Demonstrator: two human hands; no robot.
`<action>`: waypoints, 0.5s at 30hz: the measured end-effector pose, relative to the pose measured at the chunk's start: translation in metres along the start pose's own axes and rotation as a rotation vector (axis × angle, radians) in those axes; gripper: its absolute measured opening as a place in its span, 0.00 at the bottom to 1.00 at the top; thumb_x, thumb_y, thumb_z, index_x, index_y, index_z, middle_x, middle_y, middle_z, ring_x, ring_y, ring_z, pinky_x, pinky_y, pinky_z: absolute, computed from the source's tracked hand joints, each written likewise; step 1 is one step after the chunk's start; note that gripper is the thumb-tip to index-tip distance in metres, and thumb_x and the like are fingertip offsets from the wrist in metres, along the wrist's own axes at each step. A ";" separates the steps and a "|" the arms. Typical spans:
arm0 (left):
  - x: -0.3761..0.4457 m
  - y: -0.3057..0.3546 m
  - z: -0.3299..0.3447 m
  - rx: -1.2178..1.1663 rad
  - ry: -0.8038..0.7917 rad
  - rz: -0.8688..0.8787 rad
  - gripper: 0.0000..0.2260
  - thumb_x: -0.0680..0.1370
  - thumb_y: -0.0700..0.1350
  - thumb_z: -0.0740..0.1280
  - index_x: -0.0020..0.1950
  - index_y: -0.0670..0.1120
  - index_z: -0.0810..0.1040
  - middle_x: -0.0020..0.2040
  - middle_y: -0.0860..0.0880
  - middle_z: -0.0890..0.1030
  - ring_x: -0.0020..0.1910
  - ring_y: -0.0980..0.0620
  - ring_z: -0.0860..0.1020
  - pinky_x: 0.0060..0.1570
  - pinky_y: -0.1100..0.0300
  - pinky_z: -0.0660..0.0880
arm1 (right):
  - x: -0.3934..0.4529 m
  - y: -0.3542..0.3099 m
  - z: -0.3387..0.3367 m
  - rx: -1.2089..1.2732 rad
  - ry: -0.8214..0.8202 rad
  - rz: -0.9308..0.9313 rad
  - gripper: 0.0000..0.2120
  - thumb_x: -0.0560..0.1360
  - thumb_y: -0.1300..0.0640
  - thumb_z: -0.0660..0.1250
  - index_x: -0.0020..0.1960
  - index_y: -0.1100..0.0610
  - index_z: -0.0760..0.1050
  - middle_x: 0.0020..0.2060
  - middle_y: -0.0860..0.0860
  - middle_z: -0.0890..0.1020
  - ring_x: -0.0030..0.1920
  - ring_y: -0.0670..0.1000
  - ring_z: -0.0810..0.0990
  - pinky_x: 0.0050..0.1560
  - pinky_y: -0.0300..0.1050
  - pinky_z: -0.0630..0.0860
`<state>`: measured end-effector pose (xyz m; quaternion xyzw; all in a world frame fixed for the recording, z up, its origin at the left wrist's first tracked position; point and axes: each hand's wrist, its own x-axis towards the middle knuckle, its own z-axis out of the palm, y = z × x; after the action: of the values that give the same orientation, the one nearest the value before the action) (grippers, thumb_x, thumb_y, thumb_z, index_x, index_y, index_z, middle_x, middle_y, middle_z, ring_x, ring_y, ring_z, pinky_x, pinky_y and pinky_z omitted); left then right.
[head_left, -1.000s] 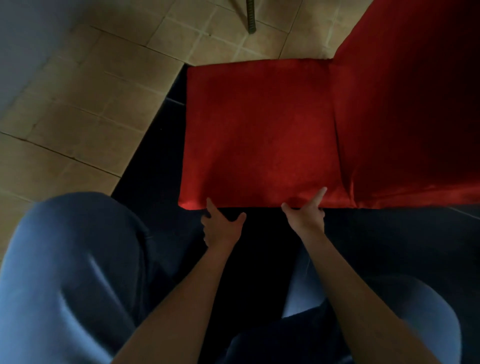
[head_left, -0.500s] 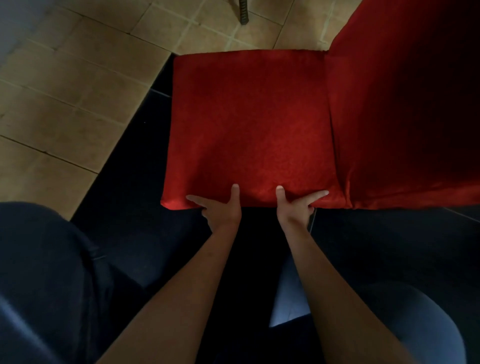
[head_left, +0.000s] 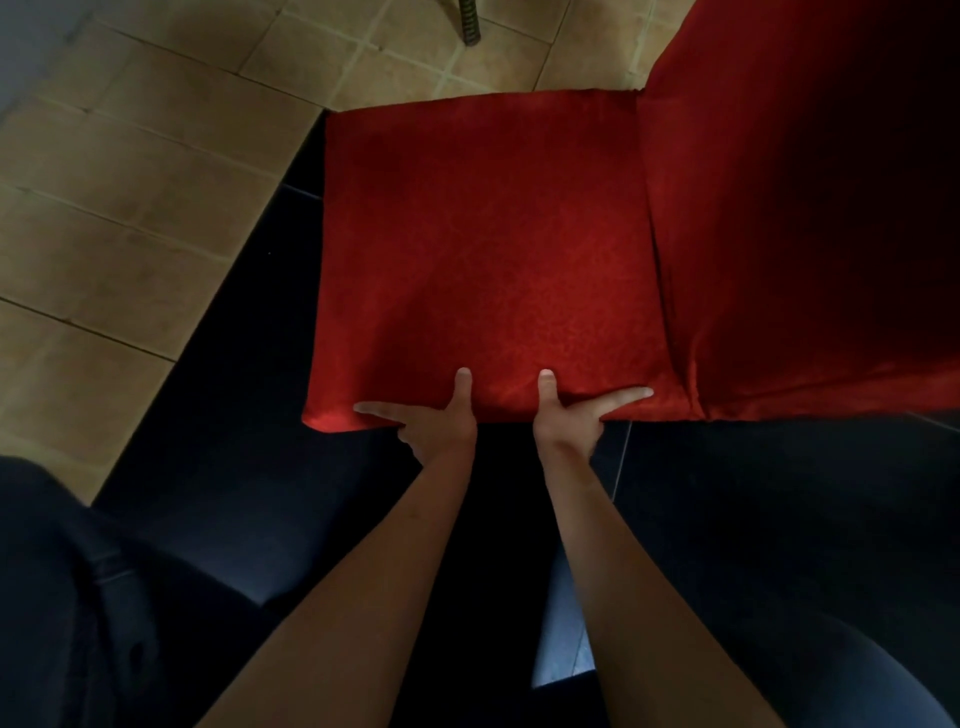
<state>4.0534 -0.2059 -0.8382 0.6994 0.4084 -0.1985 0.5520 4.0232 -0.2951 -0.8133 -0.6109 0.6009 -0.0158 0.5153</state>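
Note:
A red cloth (head_left: 493, 249) lies flat on a dark surface (head_left: 249, 415). Its left part is a folded square panel, and a larger part (head_left: 779, 234) spreads to the right past a crease. My left hand (head_left: 441, 423) grips the panel's near edge, thumb on top and forefinger stretched left along the hem. My right hand (head_left: 569, 423) grips the same edge a little to the right, thumb on top and forefinger pointing right. The other fingers of both hands are hidden under the edge.
Tan floor tiles (head_left: 156, 182) fill the left and the far side. A ribbed metal rod (head_left: 470, 23) stands at the top edge. My knees in dark trousers sit at the bottom left (head_left: 78, 597) and bottom right (head_left: 831, 649).
Both hands went from touching the near edge with spread fingers to gripping it with thumbs on top. The view shifted, and the cloth barely moved.

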 end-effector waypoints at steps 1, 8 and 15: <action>0.001 0.000 0.002 -0.045 0.003 -0.011 0.60 0.70 0.60 0.74 0.72 0.52 0.22 0.69 0.34 0.67 0.64 0.38 0.73 0.62 0.48 0.70 | 0.000 -0.001 0.001 0.020 0.003 0.011 0.57 0.74 0.40 0.69 0.69 0.41 0.17 0.68 0.65 0.66 0.60 0.62 0.76 0.55 0.53 0.73; 0.001 0.002 0.012 -0.166 0.049 -0.095 0.61 0.69 0.59 0.75 0.74 0.44 0.25 0.73 0.36 0.64 0.70 0.41 0.69 0.66 0.51 0.67 | 0.000 -0.007 0.008 0.072 0.030 0.061 0.62 0.71 0.41 0.72 0.68 0.45 0.15 0.71 0.63 0.62 0.63 0.62 0.74 0.57 0.54 0.74; 0.003 0.002 0.015 -0.287 0.000 -0.147 0.64 0.67 0.56 0.78 0.71 0.55 0.21 0.72 0.39 0.66 0.68 0.41 0.70 0.66 0.43 0.70 | 0.008 -0.003 0.007 0.240 0.031 0.136 0.70 0.64 0.45 0.79 0.70 0.52 0.17 0.68 0.57 0.69 0.68 0.58 0.72 0.66 0.53 0.69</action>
<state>4.0595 -0.2192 -0.8434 0.5814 0.4825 -0.1779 0.6305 4.0319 -0.2975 -0.8199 -0.5024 0.6426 -0.0619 0.5751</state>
